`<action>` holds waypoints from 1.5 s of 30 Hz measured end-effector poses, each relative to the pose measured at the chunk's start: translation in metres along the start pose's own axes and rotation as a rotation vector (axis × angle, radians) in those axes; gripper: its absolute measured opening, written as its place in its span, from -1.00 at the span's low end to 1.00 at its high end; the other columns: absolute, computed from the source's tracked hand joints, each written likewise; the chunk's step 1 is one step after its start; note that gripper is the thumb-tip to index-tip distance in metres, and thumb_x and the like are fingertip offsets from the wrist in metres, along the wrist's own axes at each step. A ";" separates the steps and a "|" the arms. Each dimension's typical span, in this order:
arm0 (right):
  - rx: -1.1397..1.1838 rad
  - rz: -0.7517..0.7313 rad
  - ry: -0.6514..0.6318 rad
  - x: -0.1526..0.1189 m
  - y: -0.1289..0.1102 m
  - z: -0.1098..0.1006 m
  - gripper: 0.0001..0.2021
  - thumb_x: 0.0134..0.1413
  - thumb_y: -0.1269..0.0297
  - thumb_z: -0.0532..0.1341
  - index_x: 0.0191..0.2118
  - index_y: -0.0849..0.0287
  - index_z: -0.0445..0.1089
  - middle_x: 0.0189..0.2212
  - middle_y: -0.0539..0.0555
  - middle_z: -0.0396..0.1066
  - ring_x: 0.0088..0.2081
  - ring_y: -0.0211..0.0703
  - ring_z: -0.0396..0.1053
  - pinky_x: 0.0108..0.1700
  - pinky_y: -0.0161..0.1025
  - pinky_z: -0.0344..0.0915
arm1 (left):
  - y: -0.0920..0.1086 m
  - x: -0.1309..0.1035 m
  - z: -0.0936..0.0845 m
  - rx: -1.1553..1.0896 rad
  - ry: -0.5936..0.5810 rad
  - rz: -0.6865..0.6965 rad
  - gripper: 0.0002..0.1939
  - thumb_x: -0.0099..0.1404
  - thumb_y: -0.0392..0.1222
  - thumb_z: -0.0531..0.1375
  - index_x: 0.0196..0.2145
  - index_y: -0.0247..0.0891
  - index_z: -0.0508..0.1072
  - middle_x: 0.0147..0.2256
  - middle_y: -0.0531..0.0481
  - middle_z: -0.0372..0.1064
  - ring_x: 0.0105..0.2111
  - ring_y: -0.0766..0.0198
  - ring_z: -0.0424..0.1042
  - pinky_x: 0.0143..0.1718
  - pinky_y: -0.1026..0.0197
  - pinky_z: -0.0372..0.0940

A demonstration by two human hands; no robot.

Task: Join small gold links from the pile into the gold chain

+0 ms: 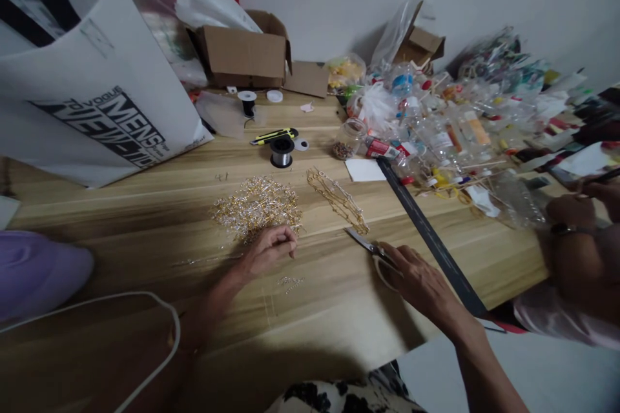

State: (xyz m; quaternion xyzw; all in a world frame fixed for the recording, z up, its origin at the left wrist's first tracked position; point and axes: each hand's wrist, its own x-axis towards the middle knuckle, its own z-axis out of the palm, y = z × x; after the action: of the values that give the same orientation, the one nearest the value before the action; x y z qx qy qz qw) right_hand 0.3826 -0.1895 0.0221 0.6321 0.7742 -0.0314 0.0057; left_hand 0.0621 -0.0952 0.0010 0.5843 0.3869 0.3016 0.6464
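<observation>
My left hand (274, 248) is at the front edge of a pile of gold and silver beaded wire pieces (256, 203), its fingers pinched together. What they hold, if anything, is too small to tell. On the right, my right hand (411, 274) has its fingers on the handles of a pair of scissors (375, 250), whose blades point up and left over the table. Just beyond the blade tips lie gold beaded strands (336, 200). A small group of silver pieces (290, 282) rests nearer to me, between the hands.
Wire spools (281, 152), a yellow cutter (272, 136) and a bead jar (349, 139) stand farther back. A large paper bag (97, 90) is at left. Plastic bottles (440, 139) crowd the right, beyond a black strip (431, 232). Another person's hands (574, 210) are at far right.
</observation>
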 end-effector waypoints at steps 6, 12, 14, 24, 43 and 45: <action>0.311 -0.018 -0.083 -0.006 0.004 -0.017 -0.58 0.13 0.31 0.09 0.13 0.08 0.27 -0.21 0.16 0.43 -0.31 -0.09 0.46 -0.31 -0.24 0.38 | 0.004 0.000 -0.001 -0.017 -0.011 -0.014 -0.84 0.12 -0.15 0.19 -0.49 -0.30 0.34 -0.54 0.05 0.35 -0.47 0.33 0.34 -0.36 0.27 0.21; 0.971 0.008 -0.252 -0.008 0.002 -0.032 -0.56 0.11 0.23 0.16 0.13 0.08 0.26 0.02 0.20 0.36 -0.03 0.02 0.39 -0.03 -0.09 0.36 | 0.002 0.001 -0.001 -0.024 -0.004 -0.011 -0.83 0.12 -0.14 0.20 -0.48 -0.30 0.35 -0.54 0.05 0.36 -0.47 0.32 0.34 -0.36 0.27 0.21; 1.123 0.004 -0.317 -0.006 -0.005 -0.029 -0.56 0.11 0.20 0.18 0.13 0.06 0.28 0.02 0.19 0.37 0.02 0.06 0.36 -0.01 -0.05 0.34 | 0.001 0.001 -0.001 -0.028 -0.004 -0.016 -0.83 0.12 -0.14 0.20 -0.48 -0.30 0.35 -0.54 0.05 0.36 -0.48 0.32 0.34 -0.37 0.27 0.21; 1.192 -0.004 -0.240 0.012 -0.049 -0.016 -0.47 0.03 0.21 0.29 0.15 0.09 0.26 0.15 0.18 0.26 0.12 0.04 0.28 0.14 0.01 0.24 | 0.005 0.001 -0.004 -0.035 -0.025 -0.038 -0.80 0.11 -0.09 0.21 -0.48 -0.28 0.34 -0.54 0.05 0.36 -0.46 0.31 0.33 -0.35 0.26 0.20; 0.803 -0.233 -0.113 0.029 -0.079 -0.008 -0.31 -0.05 0.10 0.36 0.21 0.04 0.14 -0.08 0.16 0.38 -0.13 -0.02 0.40 -0.11 -0.07 0.35 | 0.008 0.001 -0.005 -0.036 -0.006 -0.038 -0.81 0.13 -0.10 0.20 -0.47 -0.28 0.35 -0.52 0.06 0.37 -0.46 0.31 0.35 -0.31 0.24 0.21; 0.802 -0.227 -0.096 0.032 -0.081 -0.008 -0.31 -0.05 0.10 0.36 0.20 0.04 0.15 -0.08 0.15 0.39 -0.13 -0.02 0.40 -0.11 -0.07 0.35 | 0.007 0.000 -0.005 -0.054 -0.002 -0.033 -0.82 0.12 -0.10 0.20 -0.47 -0.28 0.36 -0.53 0.07 0.36 -0.47 0.31 0.34 -0.32 0.24 0.22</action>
State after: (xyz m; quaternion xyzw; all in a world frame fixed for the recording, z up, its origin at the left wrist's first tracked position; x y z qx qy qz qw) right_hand 0.2971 -0.1743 0.0319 0.4927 0.7642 -0.3602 -0.2085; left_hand 0.0586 -0.0913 0.0082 0.5607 0.3875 0.3004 0.6673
